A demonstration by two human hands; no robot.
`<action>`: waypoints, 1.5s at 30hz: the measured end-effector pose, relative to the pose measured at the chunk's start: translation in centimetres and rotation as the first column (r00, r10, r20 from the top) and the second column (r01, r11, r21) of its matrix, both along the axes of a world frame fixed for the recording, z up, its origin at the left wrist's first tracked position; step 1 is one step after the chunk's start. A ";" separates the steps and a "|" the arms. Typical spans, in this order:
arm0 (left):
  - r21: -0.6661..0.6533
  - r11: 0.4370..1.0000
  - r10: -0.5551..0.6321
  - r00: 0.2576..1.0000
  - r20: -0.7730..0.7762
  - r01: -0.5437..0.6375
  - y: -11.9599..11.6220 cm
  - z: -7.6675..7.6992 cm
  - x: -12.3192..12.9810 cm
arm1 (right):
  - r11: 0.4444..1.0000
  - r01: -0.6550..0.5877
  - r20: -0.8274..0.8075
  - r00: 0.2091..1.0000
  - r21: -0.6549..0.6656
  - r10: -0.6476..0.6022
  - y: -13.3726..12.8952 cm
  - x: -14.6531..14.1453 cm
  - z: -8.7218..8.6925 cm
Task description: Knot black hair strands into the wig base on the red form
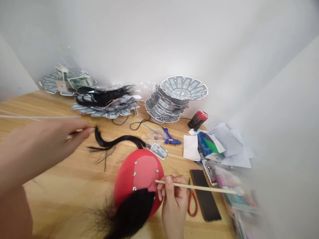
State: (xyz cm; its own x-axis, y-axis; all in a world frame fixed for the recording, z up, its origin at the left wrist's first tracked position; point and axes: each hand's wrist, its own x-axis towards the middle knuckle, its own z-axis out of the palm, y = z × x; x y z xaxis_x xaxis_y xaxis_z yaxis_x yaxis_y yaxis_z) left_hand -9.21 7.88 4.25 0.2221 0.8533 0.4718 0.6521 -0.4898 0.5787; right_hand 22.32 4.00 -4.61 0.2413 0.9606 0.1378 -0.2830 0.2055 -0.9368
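1. Red dome (124,176), one. We enter it as standing on the wooden tabletop (74,179), well in from the far edge and nearer the right edge than the far left corner.
2. Pink panel (146,167), one, over the dome. Its long axis runs from the near side toward the far edge; silver pins (134,174) stand along its sides.
3. Black hair bundle (133,212), one. It covers the panel's near end and trails nearward and to the left.
4. Progress, by our judgement: the near end looks filled; the far part shows no hair and seems left to do.
5. Wooden stick (199,186), one. Its tip lies over the panel, pointing left; its long axis runs roughly along the far edge, the butt toward the right edge.
6. Right hand (173,199): thumb and fingers closed around the stick, near its tip.
7. Left hand (68,136): fingertips drawn together at the end of a loose black strand (112,143); we cannot tell whether they grip it.
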 end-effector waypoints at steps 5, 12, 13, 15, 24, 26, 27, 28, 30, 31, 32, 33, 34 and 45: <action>-0.489 0.795 -0.418 0.909 -0.012 0.359 0.1 1.1 8.1 | 1.000 0.006 -0.013 1.000 0.023 -0.005 0.0 -0.1 0.2; -0.600 0.500 -0.624 0.740 0.250 0.624 0.6 -0.6 13.2 | 0.991 0.087 -0.066 0.995 0.103 -0.080 0.0 0.6 1.4; -0.603 0.492 -0.624 0.737 0.259 0.628 0.7 -0.8 13.1 | 0.989 0.107 -0.084 0.992 0.103 -0.099 0.0 0.7 1.5; -0.601 0.494 -0.617 0.740 0.266 0.628 0.9 -1.1 12.9 | 0.985 0.149 -0.129 0.982 0.086 -0.137 0.0 0.7 1.9; -0.592 0.475 -0.655 0.711 0.256 0.651 0.7 -0.7 12.5 | 0.921 -0.051 -0.353 0.931 -0.385 -0.096 -0.2 0.1 2.7; -0.581 0.492 -0.660 0.713 0.237 0.648 0.5 -0.5 12.6 | 0.885 -0.173 -0.377 0.926 -0.433 -0.004 -0.4 0.2 2.9; -0.575 0.499 -0.663 0.713 0.229 0.648 0.3 -0.3 12.6 | 0.856 -0.260 -0.388 0.919 -0.446 0.078 -0.5 0.4 2.9; -0.570 0.503 -0.667 0.711 0.222 0.649 0.1 -0.2 12.7 | 0.820 -0.355 -0.399 0.901 -0.450 0.171 -0.7 0.5 3.0; -0.564 0.501 -0.678 0.703 0.216 0.656 -0.5 0.2 12.8 | 0.745 -0.514 -0.419 0.842 -0.425 0.342 -1.0 0.8 3.0; -0.566 0.494 -0.690 0.694 0.207 0.660 -0.9 0.5 12.9 | 0.735 -0.553 -0.423 0.818 -0.392 0.390 -1.1 0.9 2.9; -0.571 0.495 -0.700 0.690 0.184 0.655 -1.3 0.7 12.9 | 0.754 -0.559 -0.415 0.812 -0.346 0.411 -1.2 1.1 2.8; -0.576 0.511 -0.704 0.695 0.145 0.638 -1.7 1.0 12.8 | 0.798 -0.526 -0.393 0.827 -0.293 0.401 -1.4 1.2 2.6; -0.583 0.544 -0.697 0.712 0.089 0.604 -2.1 1.1 12.6 | 0.853 -0.466 -0.361 0.856 -0.234 0.369 -1.5 1.4 2.4; -0.524 0.672 -0.697 0.687 -0.208 0.523 -3.7 1.3 11.9 | 0.811 -0.515 -0.401 0.829 -0.276 0.390 -1.9 0.4 0.6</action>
